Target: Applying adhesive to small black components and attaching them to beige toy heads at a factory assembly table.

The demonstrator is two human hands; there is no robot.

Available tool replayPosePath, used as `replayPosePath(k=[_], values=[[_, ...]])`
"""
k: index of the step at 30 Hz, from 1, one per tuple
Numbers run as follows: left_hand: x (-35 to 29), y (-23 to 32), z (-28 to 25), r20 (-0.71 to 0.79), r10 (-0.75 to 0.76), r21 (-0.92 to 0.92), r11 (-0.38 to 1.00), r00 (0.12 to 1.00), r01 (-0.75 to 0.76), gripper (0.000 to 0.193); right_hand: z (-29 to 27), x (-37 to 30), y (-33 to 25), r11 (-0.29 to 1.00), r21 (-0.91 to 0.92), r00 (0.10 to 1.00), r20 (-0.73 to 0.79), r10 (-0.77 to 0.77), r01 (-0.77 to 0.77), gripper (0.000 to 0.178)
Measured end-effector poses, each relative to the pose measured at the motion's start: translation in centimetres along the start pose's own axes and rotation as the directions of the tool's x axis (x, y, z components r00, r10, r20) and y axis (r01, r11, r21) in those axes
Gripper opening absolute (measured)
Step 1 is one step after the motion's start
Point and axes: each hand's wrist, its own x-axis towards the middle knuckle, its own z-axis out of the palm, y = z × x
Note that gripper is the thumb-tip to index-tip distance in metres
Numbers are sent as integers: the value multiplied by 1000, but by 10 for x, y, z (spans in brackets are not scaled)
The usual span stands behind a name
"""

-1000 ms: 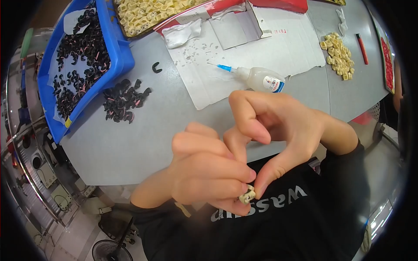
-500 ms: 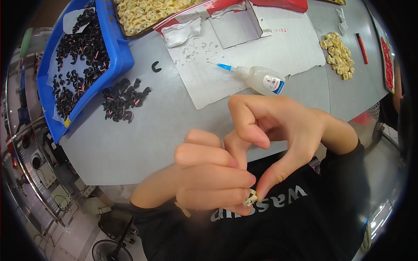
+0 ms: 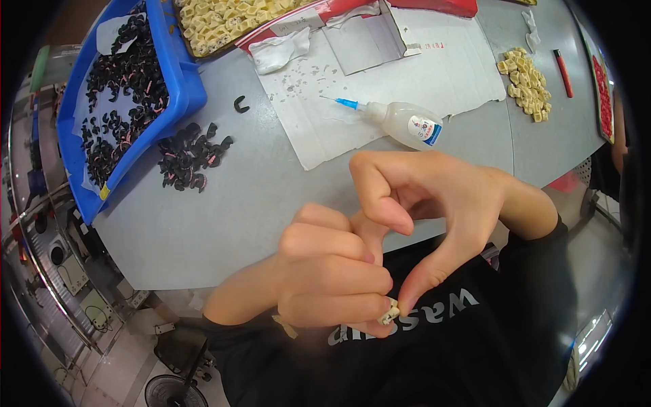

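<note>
Close to my black shirt, my left hand [image 3: 332, 268] is closed, its fingertips pinching a small cream-yellow piece with dark specks [image 3: 391, 315]. My right hand [image 3: 447, 197] meets it from the other side, thumb pressed against the same piece and index finger curled above. The fingers cover most of the piece, so its full shape is hidden. Beyond my right hand, a squeeze bottle with a blue needle tip [image 3: 400, 123] lies on a white cardboard sheet [image 3: 305, 146]. Left of it is a loose pile of black curved pieces [image 3: 186, 159], with one black C-shaped piece [image 3: 241, 104] apart.
A blue tray [image 3: 193, 88] at the left holds many black pieces. Cream pieces [image 3: 237, 20] fill a box at the back, and a smaller pile of cream pieces [image 3: 524, 85] lies at right beside a red marker [image 3: 563, 73]. An open carton [image 3: 366, 44] and crumpled tissue [image 3: 279, 51] rest on the cardboard.
Both hands stay almost in place around the cream piece. My left fingers have shifted very slightly; nothing was let go or picked up.
</note>
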Motion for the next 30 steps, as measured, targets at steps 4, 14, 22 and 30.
replayPosePath(k=[4, 14, 22, 30], values=[[0, 1, -1, 2, -26, -13, 1000, 1000, 26, 23, 0, 0, -2, 1000, -10, 1000, 5, 24, -24, 53], [3, -1, -2, 23, 15, -22, 1000, 1000, -14, 23, 0, 0, -1, 999, -16, 999, -6, 46, -46, 53], [9, 0, -6, 85, 7, -28, 1000, 996, -4, 28, 0, 1, 0, 999, -26, 999, -1, 47, -47, 52], [11, -1, -5, 77, -1, -36, 999, 997, 4, 28, -1, 1, 0, 999, -39, 1000, 0, 20, -20, 53]])
